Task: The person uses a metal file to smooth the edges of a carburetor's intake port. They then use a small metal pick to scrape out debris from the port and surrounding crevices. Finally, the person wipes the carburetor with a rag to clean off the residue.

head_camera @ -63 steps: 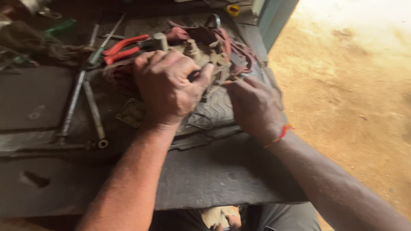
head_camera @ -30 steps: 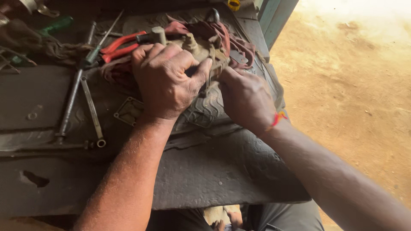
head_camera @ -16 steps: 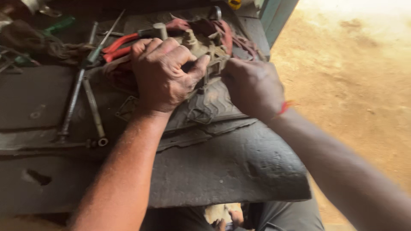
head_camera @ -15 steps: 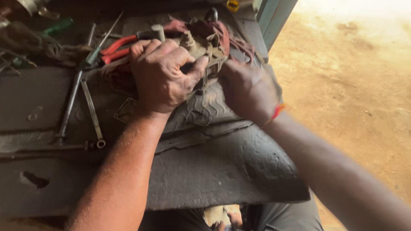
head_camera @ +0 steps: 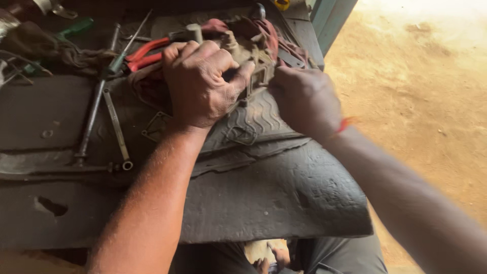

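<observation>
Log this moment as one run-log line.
left hand grips dirty metal part | right hand at its side | red pliers beside

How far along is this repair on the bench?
Tools are out: pliers and wrenches lie beside the work. The left hand grips the dirty metal part while the right hand works at its edge. Nothing shows finished; the part remains grimy, among red rags.

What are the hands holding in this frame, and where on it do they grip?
The left hand clamps over the top of a grimy metal part on the rubber mat. The right hand grips its right edge; whether it holds a small tool cannot be told.
</observation>
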